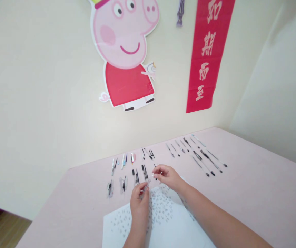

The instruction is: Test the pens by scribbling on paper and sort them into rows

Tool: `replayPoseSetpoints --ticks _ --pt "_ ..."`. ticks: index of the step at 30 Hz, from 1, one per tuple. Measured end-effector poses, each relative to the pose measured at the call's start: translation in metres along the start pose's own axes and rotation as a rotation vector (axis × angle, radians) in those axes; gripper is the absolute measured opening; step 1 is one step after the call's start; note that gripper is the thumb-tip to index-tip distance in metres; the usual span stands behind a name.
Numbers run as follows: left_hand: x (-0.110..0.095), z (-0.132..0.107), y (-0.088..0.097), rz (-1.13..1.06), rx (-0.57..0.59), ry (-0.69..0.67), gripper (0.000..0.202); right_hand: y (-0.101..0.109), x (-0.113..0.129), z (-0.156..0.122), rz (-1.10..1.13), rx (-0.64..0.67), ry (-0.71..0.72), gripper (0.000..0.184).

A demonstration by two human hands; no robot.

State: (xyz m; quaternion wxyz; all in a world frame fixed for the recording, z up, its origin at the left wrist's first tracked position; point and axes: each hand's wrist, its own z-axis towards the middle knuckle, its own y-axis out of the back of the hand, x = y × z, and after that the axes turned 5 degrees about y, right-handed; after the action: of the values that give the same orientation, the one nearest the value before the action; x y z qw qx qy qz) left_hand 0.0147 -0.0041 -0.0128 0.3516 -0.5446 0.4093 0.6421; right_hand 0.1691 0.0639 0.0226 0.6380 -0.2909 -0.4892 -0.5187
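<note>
Paper (pixel 181 229) strewn with grey specks lies on the pink tabletop (pixel 256 193) beneath us. Our left hand (pixel 139 198) pinches a small clear piece (pixel 148 183) above the sheet's far edge. Our right hand (pixel 168 176), just beside it, has thumb and fingers drawn close around a white bit (pixel 153 175), too small for us to tell whether it is gripped. Beyond, we see pen parts (pixel 124 184) leftward and slanting pens (pixel 211 160) rightward.

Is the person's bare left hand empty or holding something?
Holding: the bare left hand has thumb and fingers pinched on a small, clear, slim piece, too small to tell what.
</note>
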Motion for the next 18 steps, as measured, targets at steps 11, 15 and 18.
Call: replayPoseSetpoints --ticks 11,15,18 --pt "-0.003 -0.001 0.001 0.045 0.011 -0.031 0.023 0.002 0.016 -0.001 -0.114 0.116 -0.004 0.006" --pt "-0.002 0.000 0.000 0.079 0.019 -0.088 0.021 0.002 0.015 -0.002 -0.134 0.127 -0.009 0.006" --pt "-0.002 0.002 0.000 0.092 0.016 -0.133 0.020 0.001 0.012 -0.002 -0.130 0.123 -0.021 0.008"
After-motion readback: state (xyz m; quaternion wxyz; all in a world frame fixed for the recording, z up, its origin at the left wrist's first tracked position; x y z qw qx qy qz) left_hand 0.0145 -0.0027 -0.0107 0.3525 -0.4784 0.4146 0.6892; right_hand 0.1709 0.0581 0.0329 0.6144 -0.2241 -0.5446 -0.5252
